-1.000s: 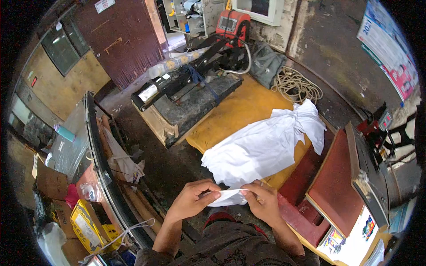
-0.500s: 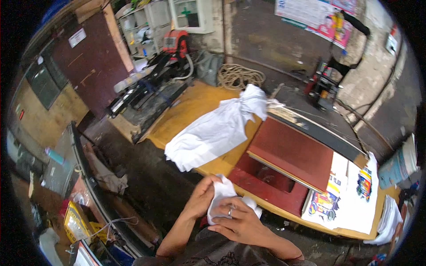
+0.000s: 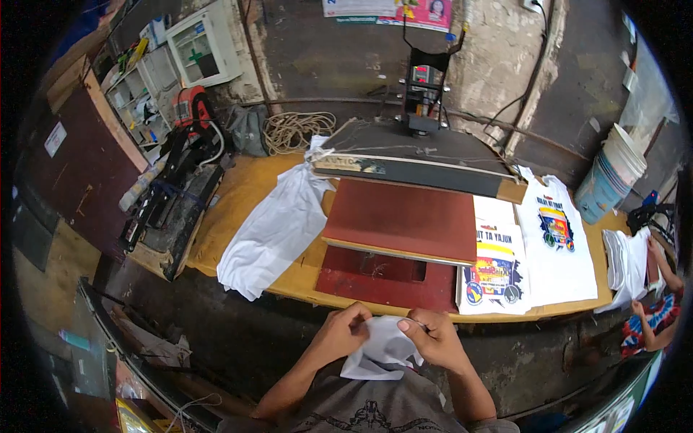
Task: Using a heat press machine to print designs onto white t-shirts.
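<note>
In front of my body a white cloth [image 3: 382,350] hangs bunched between my two hands. My left hand [image 3: 341,338] is closed, fingers pinching the cloth's left edge. The fist of my right hand [image 3: 439,340] grips its upper right side, thumb on top. Just beyond my hands stands a press with a red-brown flat board [image 3: 401,220] above a red base [image 3: 382,280]. Left of it a crumpled white garment [image 3: 278,220] lies across the yellow tabletop [image 3: 238,177].
A printed sheet [image 3: 494,278] and a printed white T-shirt [image 3: 559,252] lie right of the press. Further right stand buckets [image 3: 610,173] and folded white cloth [image 3: 624,263], where another person's arm [image 3: 664,263] reaches in. Rope [image 3: 299,130] and black equipment [image 3: 173,195] sit at the left.
My view has swung to the right, bringing another person's arms into sight. My right hand has moved from over the cloth to its right side, and the cloth is more spread out.
</note>
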`<state>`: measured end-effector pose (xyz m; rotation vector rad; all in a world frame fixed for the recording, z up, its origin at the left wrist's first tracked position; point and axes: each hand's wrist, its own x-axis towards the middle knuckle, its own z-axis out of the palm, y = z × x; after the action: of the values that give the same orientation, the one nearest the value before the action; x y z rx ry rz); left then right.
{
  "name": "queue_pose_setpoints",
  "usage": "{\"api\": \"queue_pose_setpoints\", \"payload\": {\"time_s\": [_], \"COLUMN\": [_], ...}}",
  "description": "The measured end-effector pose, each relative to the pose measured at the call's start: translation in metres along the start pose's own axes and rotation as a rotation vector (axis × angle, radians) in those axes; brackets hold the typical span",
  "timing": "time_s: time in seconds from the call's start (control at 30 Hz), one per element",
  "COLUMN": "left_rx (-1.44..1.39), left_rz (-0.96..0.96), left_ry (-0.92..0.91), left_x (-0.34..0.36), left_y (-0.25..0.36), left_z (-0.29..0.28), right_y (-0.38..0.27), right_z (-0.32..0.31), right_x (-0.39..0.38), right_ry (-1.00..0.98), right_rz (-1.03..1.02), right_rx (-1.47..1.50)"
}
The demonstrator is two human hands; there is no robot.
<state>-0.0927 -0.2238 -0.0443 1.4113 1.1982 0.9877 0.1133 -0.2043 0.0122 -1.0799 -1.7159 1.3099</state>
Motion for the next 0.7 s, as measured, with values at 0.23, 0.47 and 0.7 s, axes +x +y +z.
{"api": "queue_pose_setpoints", "payload": {"time_s": [0.23, 0.47, 0.7], "left_rx": [0.787, 0.704, 0.616], "left_rz": [0.060, 0.034, 0.166], "left_ry": [0.159, 0.282, 0.393], "left_x": [0.034, 0.031, 0.020], "left_y": [-0.055, -0.038, 0.002], "left_z": [-0.012, -0.067, -0.073], "right_y": [-0.004, 0.013, 0.057], "right_z": [-0.033, -0.073, -0.105], "right_x": [-0.027, -0.039, -0.051], "right_ry": [0.212, 0.143, 0.353], "right_rz": [-0.190, -0.092, -0.097], "right_rx": [-0.329, -0.699, -1.152]}}
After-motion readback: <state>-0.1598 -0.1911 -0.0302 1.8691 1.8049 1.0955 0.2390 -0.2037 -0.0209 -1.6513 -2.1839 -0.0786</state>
